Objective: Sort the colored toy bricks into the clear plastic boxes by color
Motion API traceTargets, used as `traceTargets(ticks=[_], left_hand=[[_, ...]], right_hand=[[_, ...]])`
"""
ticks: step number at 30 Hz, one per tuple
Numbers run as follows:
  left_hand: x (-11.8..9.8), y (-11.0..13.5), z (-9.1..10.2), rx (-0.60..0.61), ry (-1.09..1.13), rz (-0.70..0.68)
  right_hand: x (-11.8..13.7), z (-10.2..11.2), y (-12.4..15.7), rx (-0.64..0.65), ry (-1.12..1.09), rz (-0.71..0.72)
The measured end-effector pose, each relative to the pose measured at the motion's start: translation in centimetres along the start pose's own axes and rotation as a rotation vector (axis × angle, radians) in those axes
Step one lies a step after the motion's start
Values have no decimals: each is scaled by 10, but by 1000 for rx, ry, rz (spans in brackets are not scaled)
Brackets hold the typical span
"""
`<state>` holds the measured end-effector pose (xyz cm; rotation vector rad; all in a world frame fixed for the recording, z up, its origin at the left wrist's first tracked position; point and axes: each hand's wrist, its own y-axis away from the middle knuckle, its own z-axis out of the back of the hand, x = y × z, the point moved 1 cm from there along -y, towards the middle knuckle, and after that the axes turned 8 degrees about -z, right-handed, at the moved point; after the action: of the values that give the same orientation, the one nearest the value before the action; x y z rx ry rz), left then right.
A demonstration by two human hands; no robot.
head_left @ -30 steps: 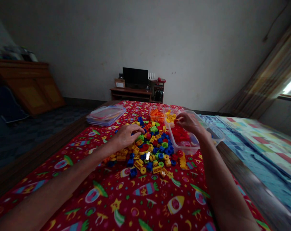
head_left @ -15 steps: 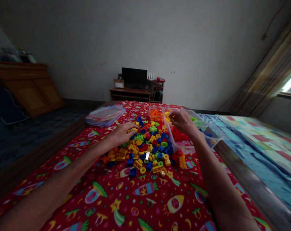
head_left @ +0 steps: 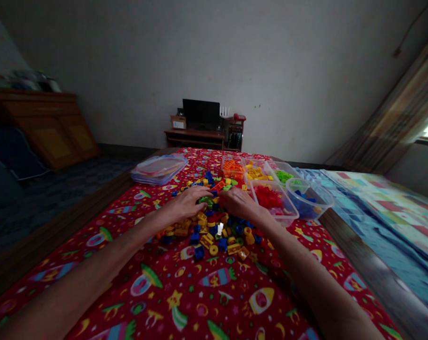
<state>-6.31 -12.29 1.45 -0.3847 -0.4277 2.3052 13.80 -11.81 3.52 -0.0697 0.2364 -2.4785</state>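
A heap of mixed toy building blocks (head_left: 207, 241) in yellow, blue, green, red and orange lies on the red patterned tablecloth (head_left: 199, 307). My left hand (head_left: 185, 204) reaches over the heap's left side, thumb and fingers apart around green blocks (head_left: 205, 202); whether it touches them I cannot tell. Opposite it, my right hand (head_left: 238, 201) dips into the heap with its fingers bent together, their tips and anything between them hidden. Right of the heap, clear boxes hold sorted blocks: orange (head_left: 233, 168), yellow (head_left: 258, 173), green (head_left: 284, 176) and red (head_left: 267, 196).
A round clear tub (head_left: 322, 207) with blue blocks stands at the table's right edge. Stacked plastic lids (head_left: 159, 170) lie at the far left. Beyond the table are a desk with a monitor (head_left: 201, 112) and, to the right, a bed (head_left: 383, 208).
My right hand has come left and down from over the yellow box to the heap. My left hand has moved slightly right, from yellow blocks to green ones. The view has shifted slightly.
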Motion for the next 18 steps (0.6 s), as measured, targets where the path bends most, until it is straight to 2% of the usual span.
traceTargets(ticks=[2,7,12,18], left_hand=[[-7,-2,5,-24,23,-31],[-26,2,2,49,-22,-79],[-12,6,-5,39,-41,8],[-1,-2,5,-11,34,155]], right_hand=[[-5,4,1,-18,-10,-24],[-16,8,4,-100,-72,-31],[-15,4,0,-85,-61,-76],[-1,3,0,-19,-119,42]])
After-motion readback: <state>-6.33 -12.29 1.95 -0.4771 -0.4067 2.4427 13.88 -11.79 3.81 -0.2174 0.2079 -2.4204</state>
